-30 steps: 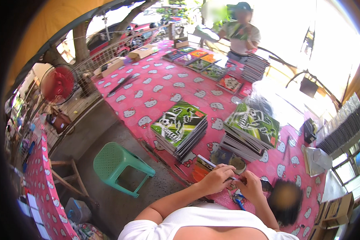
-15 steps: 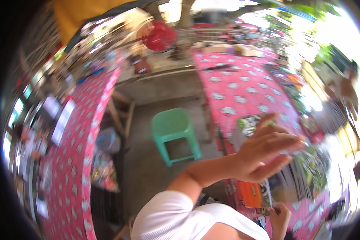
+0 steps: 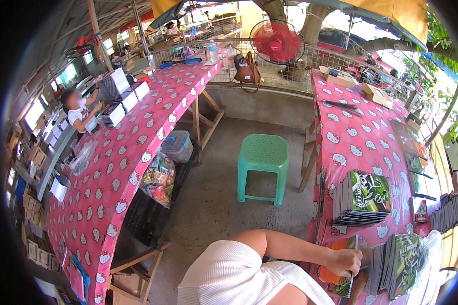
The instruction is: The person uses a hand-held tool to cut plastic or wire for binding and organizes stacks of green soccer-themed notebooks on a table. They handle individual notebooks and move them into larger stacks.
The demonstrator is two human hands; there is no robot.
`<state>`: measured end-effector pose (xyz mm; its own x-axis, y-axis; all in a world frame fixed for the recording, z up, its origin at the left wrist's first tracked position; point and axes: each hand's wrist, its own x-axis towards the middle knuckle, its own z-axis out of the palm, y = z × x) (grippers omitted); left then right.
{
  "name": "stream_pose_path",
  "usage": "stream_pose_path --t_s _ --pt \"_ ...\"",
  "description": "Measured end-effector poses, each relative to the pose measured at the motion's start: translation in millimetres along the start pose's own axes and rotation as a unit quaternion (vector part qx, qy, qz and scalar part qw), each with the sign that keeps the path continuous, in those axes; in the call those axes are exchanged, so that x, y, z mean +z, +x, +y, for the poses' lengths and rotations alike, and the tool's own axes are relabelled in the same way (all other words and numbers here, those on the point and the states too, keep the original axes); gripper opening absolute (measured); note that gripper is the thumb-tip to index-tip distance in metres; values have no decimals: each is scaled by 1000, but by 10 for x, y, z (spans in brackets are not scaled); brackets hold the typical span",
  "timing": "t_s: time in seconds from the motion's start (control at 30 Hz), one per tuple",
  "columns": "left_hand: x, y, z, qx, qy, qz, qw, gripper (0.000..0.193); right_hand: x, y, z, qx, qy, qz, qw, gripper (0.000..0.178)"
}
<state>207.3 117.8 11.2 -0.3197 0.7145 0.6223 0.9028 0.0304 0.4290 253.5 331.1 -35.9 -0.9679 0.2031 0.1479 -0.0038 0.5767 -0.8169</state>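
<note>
My left hand (image 3: 345, 262) reaches across to the right-hand table, its fingers closed on the edge of a spiral notebook (image 3: 347, 290) with a green and black cover. Just below it is my right hand (image 3: 360, 285), beside the notebook's edge; its fingers are largely hidden. An orange flat piece (image 3: 331, 264) lies by my left wrist, partly covered by the hand. To the right of both hands lies a fanned stack of soccer-themed notebooks (image 3: 404, 262). Farther up the table sits another stack of the same notebooks (image 3: 366, 193).
Both tables wear pink patterned cloths (image 3: 137, 132). Between them stands a green plastic stool (image 3: 263, 168) on the concrete floor. A person (image 3: 79, 112) works behind book stacks (image 3: 117, 96) on the left. Clear plastic (image 3: 430, 254) lies at the right. A red fan (image 3: 276, 43) stands at the back.
My left hand has come down from above the table, where it was raised with fingers spread, and now grips the notebook's edge. The view has swung left.
</note>
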Motion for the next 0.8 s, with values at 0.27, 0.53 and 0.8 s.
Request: stream_pose_path --t_s 0.27,0.53,0.8 --pt "8 4 124 -45 -20 87 995 27 -547 59 370 -29 83 45 995 53" --pt "15 19 143 -67 -50 98 992 28 -575 -76 -70 -45 23 4 999 52" --pt "-131 82 106 -106 -17 21 994 35 -376 -77 -143 -43 30 -17 998 51"
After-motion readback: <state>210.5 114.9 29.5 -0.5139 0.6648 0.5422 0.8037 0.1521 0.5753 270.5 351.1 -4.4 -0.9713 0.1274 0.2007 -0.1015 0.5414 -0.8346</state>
